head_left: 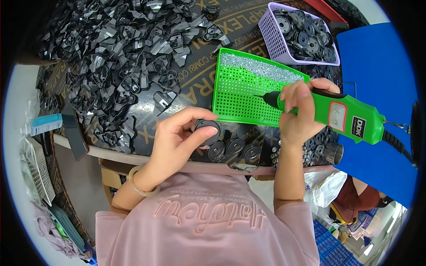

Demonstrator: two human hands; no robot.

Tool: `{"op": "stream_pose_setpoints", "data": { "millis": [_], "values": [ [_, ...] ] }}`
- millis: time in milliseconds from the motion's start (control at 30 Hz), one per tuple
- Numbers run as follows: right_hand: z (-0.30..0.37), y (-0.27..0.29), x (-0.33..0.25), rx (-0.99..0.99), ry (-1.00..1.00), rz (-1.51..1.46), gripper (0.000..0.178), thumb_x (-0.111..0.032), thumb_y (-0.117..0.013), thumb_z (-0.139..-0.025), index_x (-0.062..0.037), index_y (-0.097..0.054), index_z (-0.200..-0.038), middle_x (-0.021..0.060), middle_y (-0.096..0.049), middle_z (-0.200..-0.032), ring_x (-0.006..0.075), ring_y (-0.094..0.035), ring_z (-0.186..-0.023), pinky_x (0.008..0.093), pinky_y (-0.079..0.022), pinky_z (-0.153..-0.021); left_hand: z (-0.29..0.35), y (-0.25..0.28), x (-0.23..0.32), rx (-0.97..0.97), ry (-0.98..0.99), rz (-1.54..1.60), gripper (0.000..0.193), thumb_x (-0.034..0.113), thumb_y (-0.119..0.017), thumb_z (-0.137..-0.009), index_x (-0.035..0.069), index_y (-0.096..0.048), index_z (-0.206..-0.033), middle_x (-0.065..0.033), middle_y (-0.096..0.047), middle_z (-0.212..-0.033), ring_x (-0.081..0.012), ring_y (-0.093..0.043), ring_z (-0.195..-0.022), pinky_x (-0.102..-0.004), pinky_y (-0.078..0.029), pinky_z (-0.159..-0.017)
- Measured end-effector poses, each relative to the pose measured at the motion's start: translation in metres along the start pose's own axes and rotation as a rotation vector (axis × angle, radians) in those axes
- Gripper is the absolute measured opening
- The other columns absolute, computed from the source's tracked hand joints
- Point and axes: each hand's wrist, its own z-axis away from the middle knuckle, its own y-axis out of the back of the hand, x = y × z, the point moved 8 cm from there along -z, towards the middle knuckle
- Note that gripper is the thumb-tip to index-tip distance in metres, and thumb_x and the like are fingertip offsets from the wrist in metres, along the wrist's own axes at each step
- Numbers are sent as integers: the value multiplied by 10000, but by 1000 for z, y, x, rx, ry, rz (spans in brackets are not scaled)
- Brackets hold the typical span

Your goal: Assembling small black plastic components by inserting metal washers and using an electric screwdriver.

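Nearest, the person's pink shirt (pixel 204 221) faces the table edge, and both bare forearms reach away from it. The left forearm, with a pale bracelet (pixel 141 185) at the wrist, slants far and to the right. The left hand (pixel 172 136) is bent inward, its thumb and fingers pinching a round black disc (pixel 205 131) just on the near side of the green tray (pixel 248 119), toward its left corner. Just nearer and to the right of that disc, a few loose black discs (pixel 236 146) sit on the table (pixel 193 80).

The right forearm rises almost straight away from the body. The right hand (pixel 301 113) is curled around a green electric screwdriver (pixel 353 117), gripping it near its black nose. The tool lies sideways, its thin bit pointing left over the tray; whether the bit touches the tray I cannot tell. To the right, near that forearm, a metal cup (pixel 333 154) lies by more small parts.

Farther, loose screws (pixel 257 66) are heaped along the tray's far side. To the far left spreads a large pile of angular black parts (pixel 115 57). At the far right, a purple basket (pixel 271 37) is filled with black wheels (pixel 306 37).
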Motion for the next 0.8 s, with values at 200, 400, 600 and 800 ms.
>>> {"op": "stream_pose_setpoints", "data": {
  "millis": [200,400,600,800],
  "values": [
    [-3,-8,-3,-9,-21,136,229,17,-581,-885,-22,-472,-1083,48,-477,-654,126,-418,-487,320,-406,-522,-4,-6,3,-35,-111,-13,503,-75,-760,-821,36,-603,-1286,23,-572,-841,-28,-552,-784,-184,-545,-658],
    [-4,-12,-45,-99,4,-126,314,-83,-658,-909,-73,-438,-1132,23,-451,-612,141,-440,-461,325,-406,-478,1,-13,3,-48,-115,-28,529,-69,-767,-808,36,-593,-1296,7,-582,-853,-43,-599,-794,-192,-556,-665],
    [21,-56,-86,-461,-129,-240,228,-110,-537,-995,-89,-438,-1200,-4,-481,-707,105,-454,-588,282,-410,-596,1,-27,1,-143,-37,-115,526,-138,-716,-807,-36,-563,-1299,-65,-658,-998,-100,-655,-928,-211,-582,-739],
    [27,-55,-82,-482,-130,-152,221,-109,-552,-995,-84,-428,-1176,21,-513,-725,122,-488,-554,307,-434,-567,2,-28,1,-103,-145,-89,459,-99,-739,-772,-31,-618,-1210,-115,-723,-992,-111,-703,-849,-241,-607,-697]
  ]
}}
